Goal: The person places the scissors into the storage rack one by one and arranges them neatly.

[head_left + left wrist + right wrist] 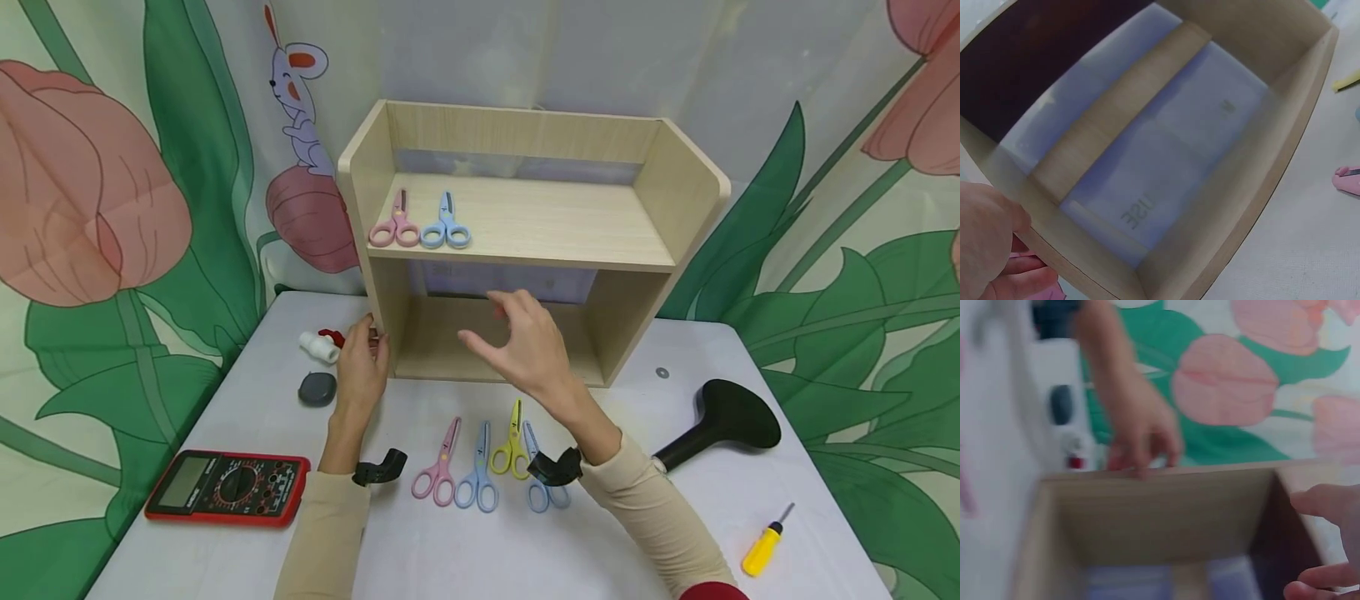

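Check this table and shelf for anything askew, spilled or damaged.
Nothing looks spilled or damaged. Slightly askew: the yellow scissors on the table sit nearer the shelf than the neighboring pink scissors and blue scissors, breaking the row.

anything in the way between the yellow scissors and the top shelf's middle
Yes: in the head view, the right hand appears between the yellow scissors and the middle of the top shelf, in front of the lower compartment. Nothing else visible stands in the way.
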The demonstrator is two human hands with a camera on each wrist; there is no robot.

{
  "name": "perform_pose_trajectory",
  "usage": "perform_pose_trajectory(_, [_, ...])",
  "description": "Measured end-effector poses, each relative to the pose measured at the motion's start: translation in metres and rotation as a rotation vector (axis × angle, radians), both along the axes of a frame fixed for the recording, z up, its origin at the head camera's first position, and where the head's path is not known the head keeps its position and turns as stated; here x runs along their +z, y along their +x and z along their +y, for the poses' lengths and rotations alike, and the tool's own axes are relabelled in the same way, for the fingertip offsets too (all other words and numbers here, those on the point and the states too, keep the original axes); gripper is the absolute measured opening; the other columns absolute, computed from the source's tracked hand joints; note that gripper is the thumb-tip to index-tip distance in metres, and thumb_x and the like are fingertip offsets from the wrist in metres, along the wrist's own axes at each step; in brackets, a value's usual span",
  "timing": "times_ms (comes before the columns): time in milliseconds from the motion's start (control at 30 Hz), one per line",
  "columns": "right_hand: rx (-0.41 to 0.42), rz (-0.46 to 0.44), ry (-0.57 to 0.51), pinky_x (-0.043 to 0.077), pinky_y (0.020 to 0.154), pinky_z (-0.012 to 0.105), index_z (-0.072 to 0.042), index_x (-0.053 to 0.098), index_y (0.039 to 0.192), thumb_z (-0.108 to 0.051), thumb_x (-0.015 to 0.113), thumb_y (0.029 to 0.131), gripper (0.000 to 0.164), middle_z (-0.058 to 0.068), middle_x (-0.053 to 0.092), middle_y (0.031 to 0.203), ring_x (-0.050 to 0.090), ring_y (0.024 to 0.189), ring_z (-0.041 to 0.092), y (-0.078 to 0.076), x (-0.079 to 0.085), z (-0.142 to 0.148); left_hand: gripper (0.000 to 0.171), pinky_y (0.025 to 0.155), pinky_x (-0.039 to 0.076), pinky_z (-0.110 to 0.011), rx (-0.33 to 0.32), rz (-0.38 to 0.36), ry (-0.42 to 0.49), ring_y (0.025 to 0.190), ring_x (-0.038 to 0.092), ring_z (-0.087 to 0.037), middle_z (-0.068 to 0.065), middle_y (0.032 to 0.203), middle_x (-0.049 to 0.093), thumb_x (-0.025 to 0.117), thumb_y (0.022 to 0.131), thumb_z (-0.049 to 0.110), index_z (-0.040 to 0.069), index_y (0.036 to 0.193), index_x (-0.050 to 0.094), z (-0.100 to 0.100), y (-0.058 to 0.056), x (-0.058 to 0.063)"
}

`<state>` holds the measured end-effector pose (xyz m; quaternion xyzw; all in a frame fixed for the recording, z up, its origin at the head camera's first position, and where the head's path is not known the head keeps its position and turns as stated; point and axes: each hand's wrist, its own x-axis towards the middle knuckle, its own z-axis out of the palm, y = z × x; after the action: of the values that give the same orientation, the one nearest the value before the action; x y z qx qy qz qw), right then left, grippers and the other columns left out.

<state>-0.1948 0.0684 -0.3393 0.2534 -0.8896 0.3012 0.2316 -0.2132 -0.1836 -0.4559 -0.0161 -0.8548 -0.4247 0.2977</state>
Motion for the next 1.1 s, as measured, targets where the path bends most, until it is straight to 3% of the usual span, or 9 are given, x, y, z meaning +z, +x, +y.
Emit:
perform_pose_trajectory(333, [-0.075, -0.285, 0.146, 0.055, 0.076, 0.037, -0.004, 0.062, 0.129, -0.053, 0.077, 0.079, 0.072, 0.010, 0.066, 0.113, 0.062, 0.094, 0.023, 0.036, -0.086, 0.035, 0.039, 0.086, 0.060, -0.048, 0.005, -0.010, 0.009, 0.101, 0.066, -0.038, -0.027, 0.114, 0.060, 0.060, 0.099, 0.007, -0.007, 0.134, 0.051, 0.001, 0.001, 0.000])
perform_pose_trajectory(433, [-0.101, -0.336, 0.179, 0.055, 0.075, 0.036, -0.002, 0.065, 0.124, -0.053, 0.079, 0.077, 0.071, 0.009, 0.065, 0.107, 0.061, 0.092, 0.021, 0.046, -0.108, 0.045, 0.039, 0.086, 0.060, -0.048, 0.003, -0.011, 0.011, 0.100, 0.066, -0.039, -0.027, 0.113, 0.060, 0.060, 0.099, 0.007, -0.007, 0.134, 0.051, 0.002, 0.001, 0.000])
perform_pose_trajectory(567, [-0.129, -0.378, 0.256, 0.050, 0.063, 0.029, -0.001, 0.070, 0.110, -0.056, 0.081, 0.073, 0.067, 0.005, 0.062, 0.093, 0.054, 0.078, 0.014, 0.054, -0.133, 0.053, 0.040, 0.087, 0.059, -0.048, 0.006, -0.017, 0.012, 0.101, 0.066, -0.038, -0.027, 0.114, 0.060, 0.060, 0.099, 0.007, -0.006, 0.135, 0.051, 0.001, 0.001, 0.001])
perform_pose_trajectory(833, [-0.163, -0.305, 0.416, 0.047, 0.050, 0.029, -0.006, 0.070, 0.096, -0.073, 0.077, 0.066, 0.073, 0.002, 0.058, 0.085, 0.049, 0.066, 0.011, 0.055, -0.154, 0.049, 0.039, 0.086, 0.059, -0.049, 0.012, 0.001, 0.002, 0.100, 0.066, -0.039, -0.027, 0.114, 0.060, 0.060, 0.099, 0.007, -0.006, 0.135, 0.051, -0.001, 0.000, 0.001])
perform_pose_trajectory(1100, [-0.160, -0.258, 0.499, 0.030, 0.041, 0.024, -0.004, 0.066, 0.084, -0.067, 0.079, 0.065, 0.067, 0.001, 0.045, 0.075, 0.037, 0.058, 0.010, 0.057, -0.153, 0.042, 0.039, 0.087, 0.059, -0.049, 0.009, -0.013, -0.003, 0.100, 0.066, -0.038, -0.027, 0.114, 0.060, 0.060, 0.099, 0.007, -0.007, 0.135, 0.051, 0.001, 0.003, 0.001])
